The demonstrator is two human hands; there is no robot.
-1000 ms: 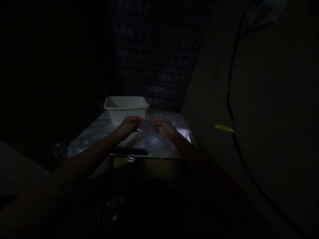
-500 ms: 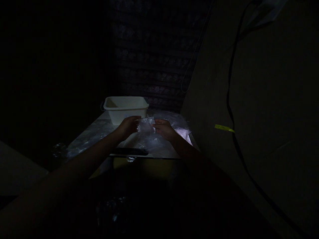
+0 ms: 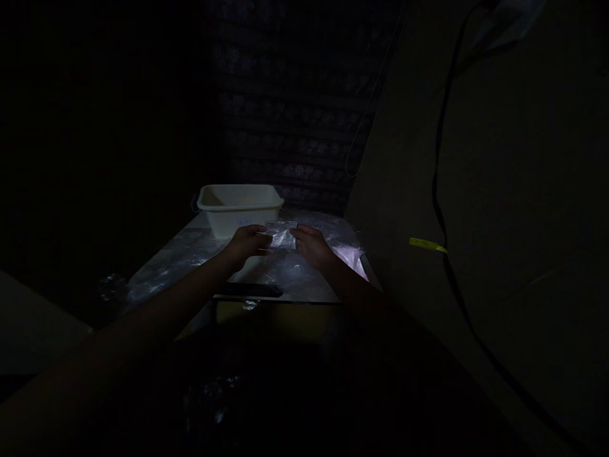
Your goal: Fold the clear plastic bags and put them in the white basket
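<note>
Between my two hands is a small, shiny piece of clear plastic wrapping [image 3: 282,236], perhaps a bag; whether anything is inside it is too dim to tell. My left hand [image 3: 248,244] pinches its left edge, fingers behind and thumb in front. On the other side my right hand [image 3: 313,244] grips the right edge with the fingertips. Both hands are above the tabletop [image 3: 247,273], close in front of a cream plastic tub [image 3: 243,219].
More clear plastic [image 3: 166,276] is spread over the left of the table, and a pale pinkish sheet [image 3: 351,257] is at its right edge. A dark, long object [image 3: 254,290] lies along the front edge. A black cable [image 3: 440,216] with a yellow tag [image 3: 427,245] hangs at right.
The plastic in my hands has gone from hanging crumpled to a flatter, tauter shape. My left hand has shifted slightly, with its thumb now over the front.
</note>
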